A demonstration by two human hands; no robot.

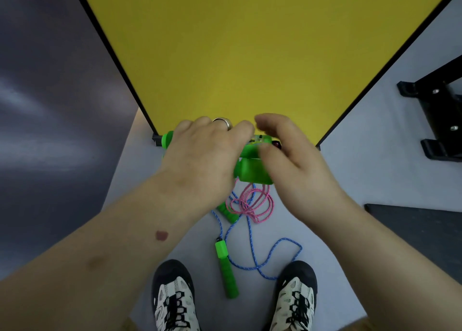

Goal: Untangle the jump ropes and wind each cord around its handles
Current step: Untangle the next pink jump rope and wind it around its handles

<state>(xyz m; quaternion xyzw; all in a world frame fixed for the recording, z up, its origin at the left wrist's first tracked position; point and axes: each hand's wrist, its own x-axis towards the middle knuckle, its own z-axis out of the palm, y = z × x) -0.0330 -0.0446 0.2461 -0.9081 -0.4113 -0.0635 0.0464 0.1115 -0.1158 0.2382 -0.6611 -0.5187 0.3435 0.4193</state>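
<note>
The person stands over the ropes with a pair of green handles [250,165] held side by side at waist height, so the step in hand looks like the winding of one rope, most likely the pink cord [250,203], which hangs in loose loops just below those handles. The left hand [205,153] wraps over the handles from above, its fingers curled round them, and one handle end sticks out past its knuckles on the left. The right hand [290,153] sits just beside the other end of the pair, thumb near the handle tops and fingers loosely bent; whether it pinches cord or only hovers cannot be told, since its motion blurs it and the cord is hidden behind the palm. The blue cord [250,245] trails across the floor [362,168] between the shoes [175,298], tied to a green handle [226,270] lying flat and a second handle [226,212] partly hidden under the pink loops. The two cords cross there, so the next move probably calls for drawing the pink loops free of the blue before wrapping them snugly, turn by turn, round the held pair while the left hand keeps both handles together.
</note>
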